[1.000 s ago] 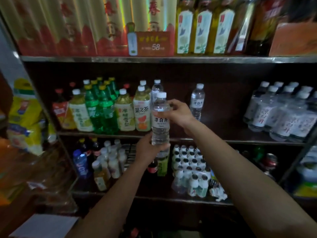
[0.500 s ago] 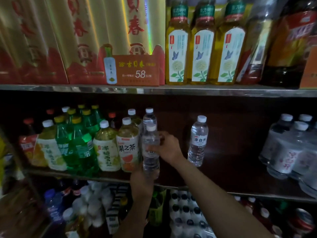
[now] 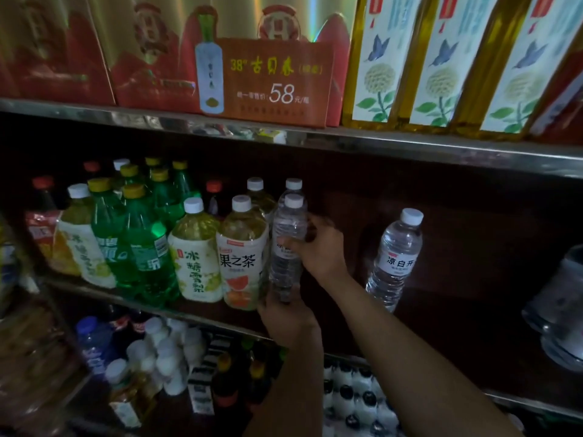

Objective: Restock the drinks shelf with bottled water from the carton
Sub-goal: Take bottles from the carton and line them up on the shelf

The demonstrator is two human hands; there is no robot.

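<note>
Hands (image 3: pixel 312 247) | both grip water bottle (image 3: pixel 288 244) | left (image 3: pixel 284 313) apparently cupping base

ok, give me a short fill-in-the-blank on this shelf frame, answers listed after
1. The clear plastic water bottle in both hands has a ____ cap.
2. The right hand holds its middle; the left hand holds its ____.
3. It stands directly right of the white-capped yellow tea bottle whose label shows a ____ fruit slice.
4. The orange price card on the upper steel shelf reads ____.

Answers: white; base; red; 58
</note>
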